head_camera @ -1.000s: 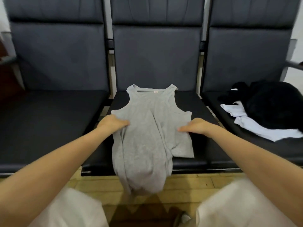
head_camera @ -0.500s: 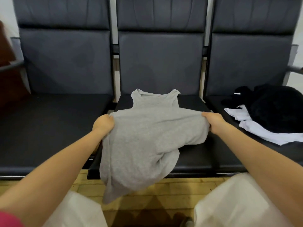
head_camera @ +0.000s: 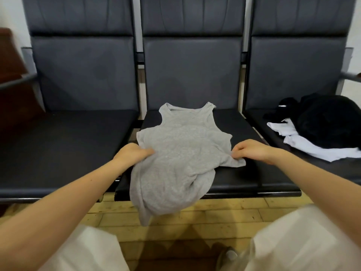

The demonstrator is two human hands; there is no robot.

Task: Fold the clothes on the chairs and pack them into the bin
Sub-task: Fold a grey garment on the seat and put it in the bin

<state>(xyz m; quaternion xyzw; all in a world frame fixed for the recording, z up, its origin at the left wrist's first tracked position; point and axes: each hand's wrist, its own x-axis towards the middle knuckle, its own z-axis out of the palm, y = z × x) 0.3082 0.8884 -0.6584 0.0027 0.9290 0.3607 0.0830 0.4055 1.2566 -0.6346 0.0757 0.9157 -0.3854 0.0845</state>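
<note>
Grey knit tank top (head_camera: 181,151) lies on the middle chair seat (head_camera: 238,173), hem draped over the front edge. Judged light, limp, non-slip. Left hand (head_camera: 134,156) and right hand (head_camera: 252,151) pinch its side edges, fingers clamped; grasp side seams.

floor: yellow wood planks (head_camera: 224,210) | far left: dark red-brown furniture (head_camera: 11,61) | wall: white (head_camera: 353,26)

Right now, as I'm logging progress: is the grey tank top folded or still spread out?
Spread, not folded: the grey tank top lies open on the middle seat, hem hanging over the front edge.
</note>
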